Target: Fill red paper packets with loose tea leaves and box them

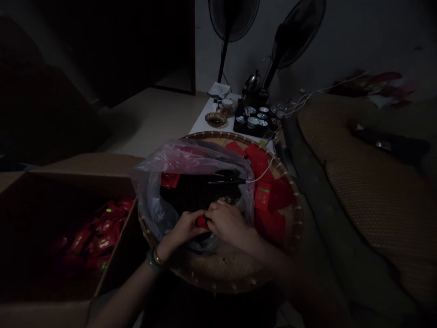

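Note:
Both hands meet over a round bamboo tray (215,286). My left hand (184,228), with bangles at its wrist, is closed on a small red packet (202,222). The fingers of my right hand (225,222) are bunched at the same packet and hide part of it. Just beyond lies a clear plastic bag (150,175), its mouth wide, with dark loose stuff (187,193) like tea leaves inside. A slim black device (227,181) with a red light and a white cord rests across the bag. Flat red packets (278,193) are spread along the tray's right side.
At left stands a cardboard box (112,255) holding several filled red packets (105,232). Behind the tray, a white table (201,125) bears a black tea tray (244,130) with cups. Two fans (285,41) stand farther back. A woven mat (368,182) covers the seat at right.

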Demonstrator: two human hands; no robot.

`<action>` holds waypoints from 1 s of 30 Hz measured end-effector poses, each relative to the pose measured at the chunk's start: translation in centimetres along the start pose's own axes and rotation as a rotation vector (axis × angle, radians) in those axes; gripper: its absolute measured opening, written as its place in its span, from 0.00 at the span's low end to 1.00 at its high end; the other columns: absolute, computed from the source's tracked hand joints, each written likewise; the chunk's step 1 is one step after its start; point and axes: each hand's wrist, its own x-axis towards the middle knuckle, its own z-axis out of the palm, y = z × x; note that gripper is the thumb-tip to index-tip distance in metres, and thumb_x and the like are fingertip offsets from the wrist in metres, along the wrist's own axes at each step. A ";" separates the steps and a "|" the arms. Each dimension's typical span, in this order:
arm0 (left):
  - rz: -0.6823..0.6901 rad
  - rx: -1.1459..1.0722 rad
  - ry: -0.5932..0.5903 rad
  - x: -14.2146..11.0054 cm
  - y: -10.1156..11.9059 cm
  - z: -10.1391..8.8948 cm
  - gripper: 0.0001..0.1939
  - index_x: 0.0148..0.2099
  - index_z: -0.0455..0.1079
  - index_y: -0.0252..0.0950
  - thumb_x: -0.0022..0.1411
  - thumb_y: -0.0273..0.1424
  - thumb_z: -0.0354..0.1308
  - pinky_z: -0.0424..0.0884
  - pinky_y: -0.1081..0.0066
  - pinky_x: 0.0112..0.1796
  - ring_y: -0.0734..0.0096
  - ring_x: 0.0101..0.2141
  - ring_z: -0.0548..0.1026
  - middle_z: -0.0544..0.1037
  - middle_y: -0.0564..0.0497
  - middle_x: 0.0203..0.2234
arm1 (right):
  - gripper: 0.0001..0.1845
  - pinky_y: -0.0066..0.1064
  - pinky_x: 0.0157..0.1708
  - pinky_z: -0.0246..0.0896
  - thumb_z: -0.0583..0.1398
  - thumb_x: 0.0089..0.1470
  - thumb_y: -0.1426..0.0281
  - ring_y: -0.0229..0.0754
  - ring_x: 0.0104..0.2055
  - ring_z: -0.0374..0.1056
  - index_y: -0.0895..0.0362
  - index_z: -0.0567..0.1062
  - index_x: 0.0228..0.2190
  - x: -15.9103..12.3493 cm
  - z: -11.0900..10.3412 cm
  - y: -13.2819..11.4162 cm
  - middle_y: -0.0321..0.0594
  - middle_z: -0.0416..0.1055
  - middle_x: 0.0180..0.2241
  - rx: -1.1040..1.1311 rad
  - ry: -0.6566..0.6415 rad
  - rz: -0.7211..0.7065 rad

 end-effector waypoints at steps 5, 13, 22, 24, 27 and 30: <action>-0.020 -0.075 0.031 0.1 0.0 0.0 0.16 0.38 0.73 0.32 0.50 0.37 0.63 0.59 0.80 0.23 0.80 0.21 0.63 0.70 0.58 0.19 | 0.07 0.33 0.37 0.60 0.59 0.53 0.70 0.44 0.40 0.65 0.54 0.78 0.32 -0.4 0.3 1.8 0.41 0.74 0.33 0.112 0.112 -0.062; -0.033 -0.108 0.042 0.2 0.2 -0.3 0.15 0.35 0.75 0.31 0.51 0.39 0.62 0.59 0.80 0.24 0.81 0.21 0.62 0.69 0.58 0.19 | 0.06 0.32 0.39 0.59 0.60 0.53 0.70 0.42 0.40 0.67 0.53 0.79 0.32 -0.8 -1.0 2.5 0.40 0.74 0.34 0.223 0.127 -0.022; -0.024 -0.088 0.178 0.1 -0.8 0.2 0.19 0.41 0.75 0.34 0.50 0.41 0.64 0.65 0.78 0.26 0.77 0.21 0.70 0.76 0.55 0.22 | 0.07 0.26 0.32 0.61 0.57 0.54 0.71 0.37 0.33 0.70 0.56 0.76 0.32 -1.9 -2.8 3.5 0.37 0.75 0.32 0.615 0.320 0.004; 0.005 -0.111 0.190 0.1 -0.7 0.1 0.18 0.41 0.75 0.34 0.50 0.39 0.64 0.69 0.76 0.29 0.74 0.25 0.74 0.79 0.52 0.26 | 0.07 0.26 0.30 0.62 0.57 0.54 0.70 0.38 0.33 0.70 0.56 0.76 0.31 -1.9 -2.9 4.0 0.37 0.75 0.31 0.686 0.388 0.022; 0.065 -0.164 0.177 0.0 -0.5 -0.3 0.16 0.42 0.74 0.34 0.51 0.36 0.64 0.72 0.72 0.36 0.69 0.32 0.77 0.81 0.47 0.34 | 0.08 0.28 0.33 0.64 0.57 0.55 0.69 0.39 0.35 0.70 0.56 0.76 0.33 -1.9 -2.4 4.7 0.39 0.74 0.33 0.667 0.451 0.060; 0.122 -0.172 0.186 -0.1 -0.4 -0.6 0.15 0.43 0.73 0.34 0.53 0.33 0.62 0.73 0.70 0.37 0.67 0.35 0.78 0.80 0.44 0.35 | 0.11 0.32 0.38 0.65 0.57 0.54 0.68 0.42 0.41 0.69 0.54 0.74 0.40 -2.0 -1.9 4.9 0.42 0.72 0.40 0.537 0.478 0.086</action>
